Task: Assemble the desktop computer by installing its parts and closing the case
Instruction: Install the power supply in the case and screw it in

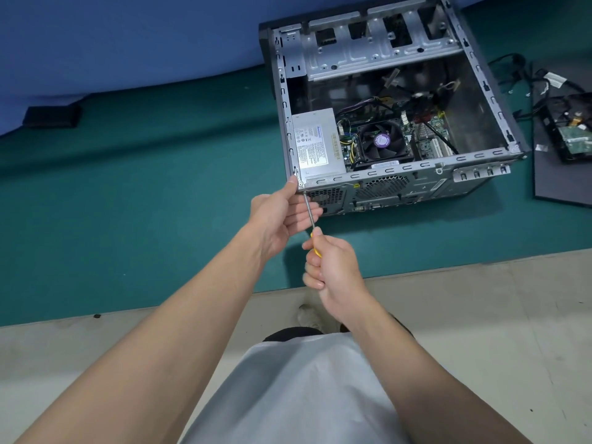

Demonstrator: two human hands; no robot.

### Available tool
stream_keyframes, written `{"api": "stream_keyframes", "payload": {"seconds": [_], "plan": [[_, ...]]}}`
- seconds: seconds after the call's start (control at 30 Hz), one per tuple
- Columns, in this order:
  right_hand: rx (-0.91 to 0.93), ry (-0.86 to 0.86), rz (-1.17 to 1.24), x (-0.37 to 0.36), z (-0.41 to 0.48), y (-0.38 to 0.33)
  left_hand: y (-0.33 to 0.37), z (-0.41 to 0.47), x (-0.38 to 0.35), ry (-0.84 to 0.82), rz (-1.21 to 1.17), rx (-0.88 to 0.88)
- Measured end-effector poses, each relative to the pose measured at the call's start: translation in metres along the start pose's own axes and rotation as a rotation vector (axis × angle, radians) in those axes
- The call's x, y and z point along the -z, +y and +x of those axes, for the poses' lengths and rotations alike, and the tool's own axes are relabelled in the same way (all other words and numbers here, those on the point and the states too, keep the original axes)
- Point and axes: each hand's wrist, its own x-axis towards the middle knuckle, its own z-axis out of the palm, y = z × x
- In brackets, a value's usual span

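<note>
Right hand (333, 267) gripped a yellow-handled steel screwdriver (309, 214) against a corner of the open grey metal computer case (400, 179); left hand (282, 219) held its shaft, presumably to steady the tip.

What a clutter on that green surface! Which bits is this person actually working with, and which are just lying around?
In use: computer case, power supply, screwdriver, left hand steadying its shaft, right hand gripping its handle.
Lying about: hard drive, dark panel beneath it, loose cables, black block.
</note>
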Motion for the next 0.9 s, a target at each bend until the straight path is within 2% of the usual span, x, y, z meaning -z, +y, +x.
{"api": "stream_keyframes", "payload": {"seconds": [0.07,0.13,0.23,0.3,0.37,0.43,0.57,0.63,0.77,0.9], "plan": [[0.048,0.039,-0.237,0.012,-0.005,-0.016,0.007,0.002,0.004,0.038,0.148,-0.007],[0.15,0.057,-0.332,0.024,-0.012,-0.039,0.016,0.007,0.008,0.144,0.315,-0.061],[0.395,0.097,-0.462,0.027,-0.02,-0.086,0.032,0.021,0.004,0.363,0.623,-0.206],[0.572,0.185,-0.599,0.015,-0.007,-0.12,0.044,0.032,-0.007,0.391,0.733,-0.249],[0.695,0.266,-0.84,-0.002,0.024,-0.151,0.051,0.043,-0.02,0.307,0.75,-0.234],[0.726,0.299,-1.13,-0.022,0.062,-0.173,0.055,0.053,-0.033,0.252,0.772,-0.196],[0.684,0.222,-1.445,-0.043,0.127,-0.173,0.051,0.069,-0.046,0.34,0.766,-0.205],[0.708,0.251,-1.508,-0.048,0.147,-0.161,0.048,0.072,-0.048,0.401,0.782,-0.261],[0.899,0.469,-1.548,-0.049,0.169,-0.146,0.045,0.075,-0.049,0.43,0.81,-0.295],[0.981,0.504,-1.582,-0.05,0.18,-0.146,0.043,0.079,-0.048,0.423,0.803,-0.287]]}}
